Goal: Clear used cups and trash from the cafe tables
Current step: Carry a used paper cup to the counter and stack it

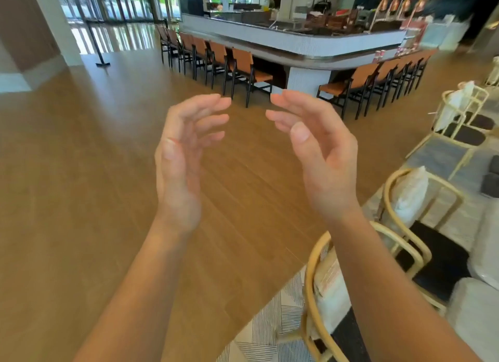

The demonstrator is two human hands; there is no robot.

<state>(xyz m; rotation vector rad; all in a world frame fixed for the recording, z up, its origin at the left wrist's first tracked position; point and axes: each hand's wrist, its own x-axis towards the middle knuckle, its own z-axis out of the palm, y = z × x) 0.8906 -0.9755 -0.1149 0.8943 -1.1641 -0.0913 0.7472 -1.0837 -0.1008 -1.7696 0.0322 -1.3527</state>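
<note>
Your forearms come in from the bottom edge, elbows cut off. Your left hand (181,159) and right hand (324,156) are up mid-frame, palms facing each other. The fingers are loosely curved and a bit spread, holding nothing, with the tips near each other but apart. The left one's smeared with blur.

Lower right, your right arm covers part of a rattan chair (310,275) with a white cushion (332,294), standing on a striped rug (272,318) that runs off the bottom edge. Wood floor (81,199) fills the left.

Further back, brown chairs (243,62) line the bar counter (310,44). On its right end sit what might be red cups (379,55), too blurry to be sure.
</note>
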